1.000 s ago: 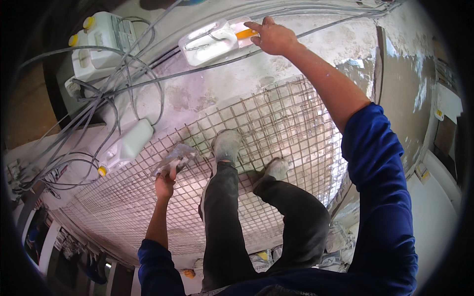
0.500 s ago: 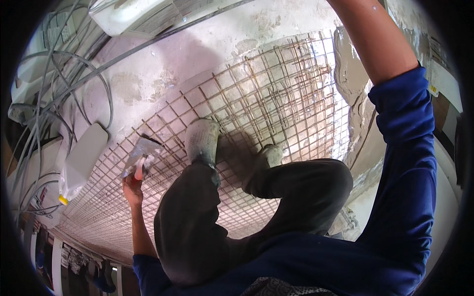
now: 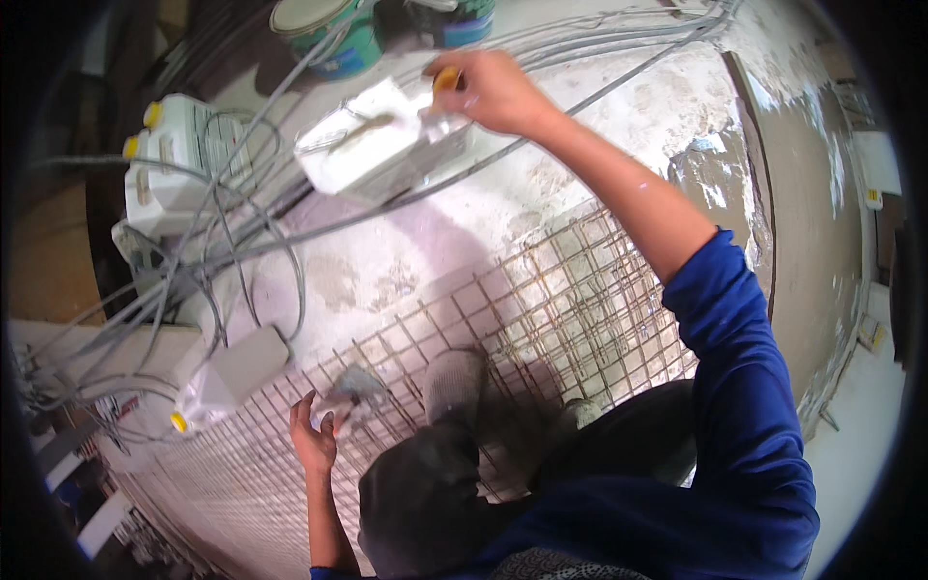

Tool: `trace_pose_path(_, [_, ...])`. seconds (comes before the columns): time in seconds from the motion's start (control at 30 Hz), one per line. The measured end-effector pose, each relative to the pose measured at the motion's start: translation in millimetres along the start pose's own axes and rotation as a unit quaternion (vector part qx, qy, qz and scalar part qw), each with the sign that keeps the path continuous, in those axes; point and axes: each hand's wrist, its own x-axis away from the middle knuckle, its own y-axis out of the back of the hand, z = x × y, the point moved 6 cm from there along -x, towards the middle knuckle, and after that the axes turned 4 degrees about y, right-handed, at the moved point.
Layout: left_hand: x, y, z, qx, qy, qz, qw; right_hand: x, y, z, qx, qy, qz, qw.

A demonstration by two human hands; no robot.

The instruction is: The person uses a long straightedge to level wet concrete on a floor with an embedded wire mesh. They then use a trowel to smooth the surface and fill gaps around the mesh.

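Note:
My right hand (image 3: 491, 89) reaches to the far side with its fingers closed round an orange-yellow piece (image 3: 447, 81); blur hides whether it is a tool's handle or a cap. Directly beside it lies a white plastic canister (image 3: 353, 159). My left hand (image 3: 314, 440) is low over the wire mesh (image 3: 570, 280), its fingers apart. A trowel-like tool with a grey blade (image 3: 360, 385) rests at the mesh just beyond those fingers, slightly blurred. Whether a fingertip still touches it does not show clearly.
Grey cables (image 3: 454, 174) cross the pale floor. White jugs with yellow caps (image 3: 184, 145) stand at the left; another jug (image 3: 237, 372) lies nearer. Green-blue buckets (image 3: 343, 53) are at the back. My shoe (image 3: 454, 382) is on the mesh. A plastered wall (image 3: 812, 184) rises at right.
My right hand has come into view, swinging left over the floor to the canister. My left hand's fingers have opened from the trowel. The view has shifted, showing more of the far side.

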Motion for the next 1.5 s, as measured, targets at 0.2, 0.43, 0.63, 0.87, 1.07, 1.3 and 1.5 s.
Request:
trace_pose_path(0.2, [-73,56,-153,0.042,-0.206,-0.116,0.971,19,-9,3,-0.011,-0.011,-0.036,0.999])
trace_pose_path(0.43, [-101,78,-293,0.112,-0.355,-0.169,0.913,18,-3,-17,0.023,0.013,-0.024,0.999])
trace_pose_path(0.63, [-57,-76,-346,0.191,-0.395,0.084,0.895,-12,-8,-62,0.003,-0.014,-0.101,0.995])
trace_pose_path(0.87, [-6,-194,-324,0.067,-0.407,0.238,0.879,155,87,-115,0.104,-0.087,-0.034,0.990])
trace_pose_path(1.07, [23,-223,-309,0.028,-0.383,0.260,0.886,448,52,-117,0.126,-0.358,0.105,0.919])
trace_pose_path(1.3, [66,-229,-321,-0.017,-0.385,0.287,0.877,514,-73,-70,0.094,-0.286,0.004,0.954])
trace_pose_path(1.5, [98,-194,-313,0.033,-0.238,0.376,0.895,517,-100,-70,0.110,-0.255,0.023,0.961])
